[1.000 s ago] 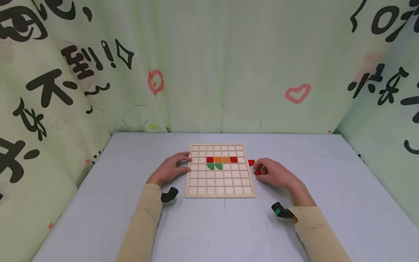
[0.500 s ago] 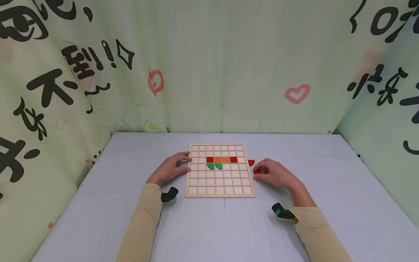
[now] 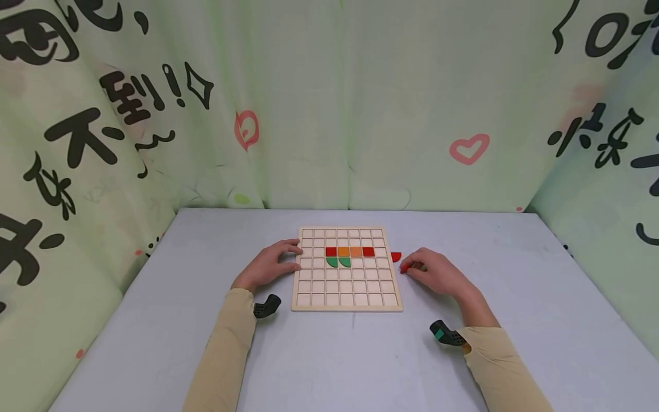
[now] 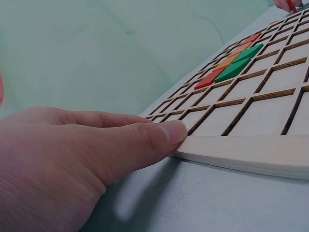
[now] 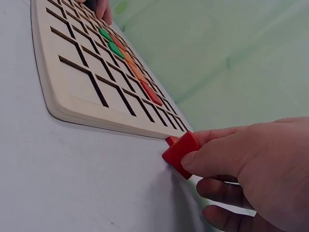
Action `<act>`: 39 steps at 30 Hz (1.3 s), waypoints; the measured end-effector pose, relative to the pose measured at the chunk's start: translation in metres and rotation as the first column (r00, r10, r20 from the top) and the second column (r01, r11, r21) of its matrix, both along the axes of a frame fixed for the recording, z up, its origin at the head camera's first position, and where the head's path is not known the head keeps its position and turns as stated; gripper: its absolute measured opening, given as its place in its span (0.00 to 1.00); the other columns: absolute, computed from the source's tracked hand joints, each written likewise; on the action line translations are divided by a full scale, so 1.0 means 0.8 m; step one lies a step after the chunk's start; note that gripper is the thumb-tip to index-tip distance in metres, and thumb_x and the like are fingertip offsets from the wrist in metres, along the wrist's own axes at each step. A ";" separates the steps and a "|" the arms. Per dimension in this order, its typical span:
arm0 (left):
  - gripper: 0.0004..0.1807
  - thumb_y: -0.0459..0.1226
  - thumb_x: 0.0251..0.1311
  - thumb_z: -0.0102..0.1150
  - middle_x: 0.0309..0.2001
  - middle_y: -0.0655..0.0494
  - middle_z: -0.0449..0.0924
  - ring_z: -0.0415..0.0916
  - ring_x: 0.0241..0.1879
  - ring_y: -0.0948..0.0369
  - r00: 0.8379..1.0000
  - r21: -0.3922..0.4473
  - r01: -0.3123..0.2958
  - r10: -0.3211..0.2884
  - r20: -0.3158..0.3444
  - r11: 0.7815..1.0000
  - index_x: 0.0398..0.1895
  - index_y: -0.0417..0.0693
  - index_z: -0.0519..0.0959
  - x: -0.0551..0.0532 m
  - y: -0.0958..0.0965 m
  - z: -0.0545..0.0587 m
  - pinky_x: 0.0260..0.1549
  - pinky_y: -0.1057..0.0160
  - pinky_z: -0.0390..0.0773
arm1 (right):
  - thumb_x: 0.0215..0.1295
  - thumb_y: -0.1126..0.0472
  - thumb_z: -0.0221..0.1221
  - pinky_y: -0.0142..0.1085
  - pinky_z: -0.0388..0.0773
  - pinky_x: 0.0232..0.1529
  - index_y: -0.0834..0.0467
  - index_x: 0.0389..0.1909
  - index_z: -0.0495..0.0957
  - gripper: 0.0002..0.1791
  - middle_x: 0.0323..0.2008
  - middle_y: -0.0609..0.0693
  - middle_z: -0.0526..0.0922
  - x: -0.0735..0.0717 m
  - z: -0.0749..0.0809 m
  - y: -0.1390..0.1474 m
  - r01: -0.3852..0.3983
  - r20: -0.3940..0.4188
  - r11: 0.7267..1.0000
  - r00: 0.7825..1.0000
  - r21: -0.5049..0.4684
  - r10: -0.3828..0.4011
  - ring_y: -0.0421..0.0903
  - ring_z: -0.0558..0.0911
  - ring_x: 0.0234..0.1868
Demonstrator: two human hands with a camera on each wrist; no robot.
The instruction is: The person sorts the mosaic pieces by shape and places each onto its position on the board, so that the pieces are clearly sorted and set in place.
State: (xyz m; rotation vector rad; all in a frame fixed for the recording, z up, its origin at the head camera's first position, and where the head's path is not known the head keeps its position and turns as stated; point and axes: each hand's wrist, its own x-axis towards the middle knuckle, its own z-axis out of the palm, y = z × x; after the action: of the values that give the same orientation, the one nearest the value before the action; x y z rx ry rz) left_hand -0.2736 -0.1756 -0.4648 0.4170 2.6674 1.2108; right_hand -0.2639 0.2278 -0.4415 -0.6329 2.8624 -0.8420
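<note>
My right hand (image 3: 435, 273) is beside the right edge of the wooden grid board (image 3: 346, 307). Its thumb and index finger pinch a red piece (image 5: 181, 153), tilted just above the table in the right wrist view. Another red piece (image 3: 396, 257) with a curved edge lies against the board's right side. My left hand (image 3: 268, 265) touches the board's left edge, fingers and thumb extended, the thumb on the rim. In the grid's cells sit a red square (image 3: 331, 252), two orange squares (image 3: 349, 252), a second red square (image 3: 368, 252) and two green quarter-circles (image 3: 338, 262) below them.
A white cloth (image 3: 206, 240) covers the table under the board. Pale green curtains (image 3: 309, 114) with dark writing hang behind and at both sides. A black wrist device (image 3: 266, 306) is on the left arm and another (image 3: 446, 333) on the right.
My right hand's fingers have turned the red piece and drawn it slightly back, so less of it shows in the head view. My left hand and the pieces in the grid stay put.
</note>
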 end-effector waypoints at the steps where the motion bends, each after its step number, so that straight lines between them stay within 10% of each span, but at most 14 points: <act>1: 0.21 0.43 0.60 0.67 0.72 0.56 0.63 0.54 0.73 0.53 1.000 -0.001 -0.001 0.001 0.000 1.000 0.57 0.49 0.79 0.000 0.000 0.000 0.71 0.52 0.58 | 0.66 0.68 0.59 0.45 0.78 0.46 0.57 0.40 0.83 0.07 0.41 0.51 0.79 0.000 0.001 0.000 0.008 -0.003 1.000 1.000 0.011 -0.008 0.49 0.75 0.42; 10: 0.21 0.43 0.61 0.67 0.72 0.57 0.63 0.54 0.73 0.54 1.000 -0.003 -0.008 0.008 0.008 1.000 0.56 0.49 0.79 0.000 0.000 -0.001 0.71 0.52 0.58 | 0.63 0.73 0.50 0.46 0.78 0.44 0.59 0.34 0.82 0.12 0.38 0.54 0.75 -0.008 0.007 -0.004 0.065 -0.059 0.985 0.997 0.160 -0.056 0.52 0.74 0.40; 15: 0.21 0.43 0.61 0.66 0.72 0.56 0.62 0.54 0.73 0.53 1.000 -0.008 -0.007 0.007 0.004 1.000 0.56 0.50 0.79 0.001 0.000 0.000 0.71 0.52 0.58 | 0.67 0.68 0.55 0.46 0.80 0.46 0.59 0.43 0.85 0.10 0.42 0.54 0.78 -0.009 0.009 -0.011 -0.012 -0.024 0.991 1.000 0.132 0.015 0.51 0.77 0.43; 22: 0.21 0.42 0.61 0.67 0.72 0.55 0.62 0.53 0.73 0.53 1.000 -0.008 -0.008 0.008 0.003 1.000 0.56 0.49 0.79 0.002 0.001 0.001 0.71 0.51 0.58 | 0.63 0.55 0.65 0.38 0.76 0.38 0.61 0.42 0.79 0.14 0.37 0.52 0.76 -0.008 0.008 -0.015 0.085 0.066 0.990 0.993 0.111 -0.093 0.48 0.73 0.37; 39: 0.21 0.44 0.61 0.67 0.72 0.57 0.62 0.53 0.73 0.54 1.000 -0.009 -0.010 0.010 0.003 1.000 0.56 0.51 0.79 -0.002 -0.001 -0.003 0.71 0.52 0.57 | 0.62 0.64 0.64 0.48 0.79 0.51 0.64 0.53 0.77 0.18 0.46 0.56 0.79 -0.006 0.008 -0.013 0.046 0.082 0.994 0.995 0.097 -0.054 0.52 0.75 0.46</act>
State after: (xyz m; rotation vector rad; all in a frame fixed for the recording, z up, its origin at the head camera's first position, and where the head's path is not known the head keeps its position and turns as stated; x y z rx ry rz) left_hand -0.2754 -0.1762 -0.4674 0.4001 2.6746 1.2012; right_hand -0.2687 0.2177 -0.4349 -0.5045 2.8328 -0.7154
